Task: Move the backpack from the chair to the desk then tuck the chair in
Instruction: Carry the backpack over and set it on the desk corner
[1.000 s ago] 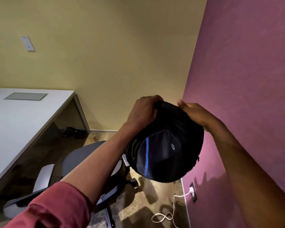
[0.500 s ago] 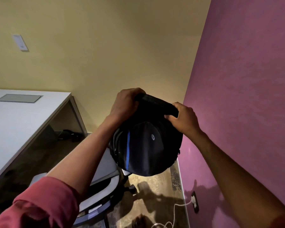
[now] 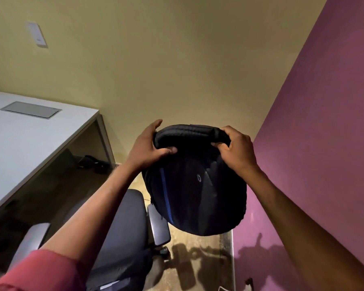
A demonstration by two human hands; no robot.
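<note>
Corner room, yellow and purple walls; white desk (image 3: 29, 141) lies left of both hands; left hand (image 3: 149, 147) and right hand (image 3: 236, 151) clasp the backpack (image 3: 195, 185) top, hanging above the chair (image 3: 122, 234); recommend swinging left, keeping it level, clearing the desk edge.

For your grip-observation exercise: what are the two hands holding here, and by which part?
Both hands hold the black backpack by its top edge: the left hand grips the left end, the right hand the right end. It hangs clear of the chair.

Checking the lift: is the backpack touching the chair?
Apart. The head view shows the backpack hanging clear, floor visible between it and the chair.
</note>
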